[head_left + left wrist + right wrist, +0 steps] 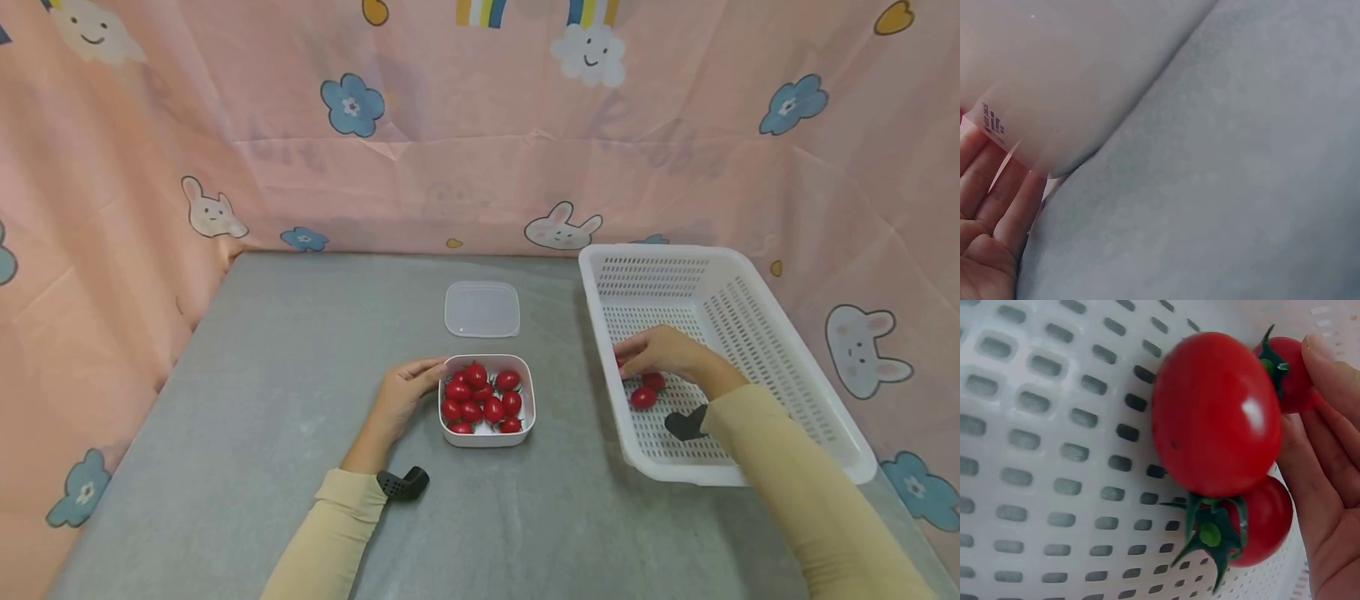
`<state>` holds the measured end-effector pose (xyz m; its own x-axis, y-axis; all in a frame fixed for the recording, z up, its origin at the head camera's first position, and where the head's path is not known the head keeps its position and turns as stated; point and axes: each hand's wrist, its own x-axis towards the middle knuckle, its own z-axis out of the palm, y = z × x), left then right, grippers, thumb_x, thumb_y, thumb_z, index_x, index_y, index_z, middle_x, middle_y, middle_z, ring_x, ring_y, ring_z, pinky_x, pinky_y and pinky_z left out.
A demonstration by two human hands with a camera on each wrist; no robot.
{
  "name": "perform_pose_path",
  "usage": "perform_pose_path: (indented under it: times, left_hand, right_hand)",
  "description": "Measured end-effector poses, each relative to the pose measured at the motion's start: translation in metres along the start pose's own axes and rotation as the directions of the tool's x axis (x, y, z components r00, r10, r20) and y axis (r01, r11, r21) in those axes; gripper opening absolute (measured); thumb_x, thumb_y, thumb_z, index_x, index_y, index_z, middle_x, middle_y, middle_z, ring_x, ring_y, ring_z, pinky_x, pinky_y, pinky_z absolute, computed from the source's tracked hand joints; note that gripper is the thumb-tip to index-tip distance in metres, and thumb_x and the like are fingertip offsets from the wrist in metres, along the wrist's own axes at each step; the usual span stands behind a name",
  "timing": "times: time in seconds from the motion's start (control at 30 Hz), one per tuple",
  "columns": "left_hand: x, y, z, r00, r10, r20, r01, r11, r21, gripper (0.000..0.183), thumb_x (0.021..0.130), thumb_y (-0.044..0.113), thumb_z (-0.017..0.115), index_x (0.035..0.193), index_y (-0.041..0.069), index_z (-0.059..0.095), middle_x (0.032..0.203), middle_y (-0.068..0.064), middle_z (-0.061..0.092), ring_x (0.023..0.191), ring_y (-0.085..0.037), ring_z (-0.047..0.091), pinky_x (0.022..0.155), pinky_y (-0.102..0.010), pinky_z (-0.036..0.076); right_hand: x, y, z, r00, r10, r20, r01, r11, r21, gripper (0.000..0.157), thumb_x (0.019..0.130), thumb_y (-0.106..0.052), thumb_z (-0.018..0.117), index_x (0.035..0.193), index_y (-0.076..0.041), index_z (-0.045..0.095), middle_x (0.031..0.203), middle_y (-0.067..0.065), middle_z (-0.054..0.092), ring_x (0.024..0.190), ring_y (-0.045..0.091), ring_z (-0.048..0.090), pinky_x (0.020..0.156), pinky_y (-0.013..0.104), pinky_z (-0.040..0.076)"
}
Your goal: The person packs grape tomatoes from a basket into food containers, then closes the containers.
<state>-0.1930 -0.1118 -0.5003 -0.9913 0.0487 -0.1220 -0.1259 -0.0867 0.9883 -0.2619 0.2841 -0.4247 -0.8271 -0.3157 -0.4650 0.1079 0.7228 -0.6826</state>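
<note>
A white plastic box filled with several red cherry tomatoes sits mid-table. My left hand holds this box by its left rim near the back corner. In the left wrist view, its fingers lie along the box's outer wall. Reaching into a white perforated basket, my right hand pinches a cherry tomato between thumb and fingers, close to the basket's left wall. Two more tomatoes, a large-looking one and one with a green stem, lie beside that hand.
Behind the box, a translucent lid lies flat on the grey table. The basket's raised walls surround the right hand. A pink patterned cloth hangs along the back and sides. Each wrist wears a black device.
</note>
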Motion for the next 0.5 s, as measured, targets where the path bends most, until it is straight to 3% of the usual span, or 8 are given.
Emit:
perform_pose_path:
  times: [0.33,0.5]
  left_hand:
    - [0.0005,0.0008,-0.0003,1.0,-0.002,-0.007,0.002,1.0,0.005,0.032,0.093,0.009,0.067,0.118,-0.01,0.067,0.109,-0.002,0.075,0.092,0.0,0.067,0.085,-0.021,0.055]
    - [0.0003,-0.0003,-0.0008,1.0,0.006,-0.005,-0.006,1.0,0.012,0.031,0.093,0.01,0.067,0.117,-0.01,0.068,0.109,-0.004,0.075,0.092,0.0,0.068,0.085,-0.021,0.055]
  right_hand:
    - [0.0007,-0.0019,0.0025,1.0,0.022,-0.015,-0.022,1.0,-0.011,0.044,0.084,-0.017,0.079,0.121,0.004,0.068,0.113,0.016,0.074,0.093,0.014,0.072,0.092,0.041,0.057]
    - [-0.0033,-0.0022,0.0011,0.999,0.01,-0.047,-0.012,0.999,-0.044,0.046,0.084,-0.021,0.079,0.123,0.001,0.068,0.117,0.017,0.073,0.099,0.02,0.071,0.097,0.047,0.054]
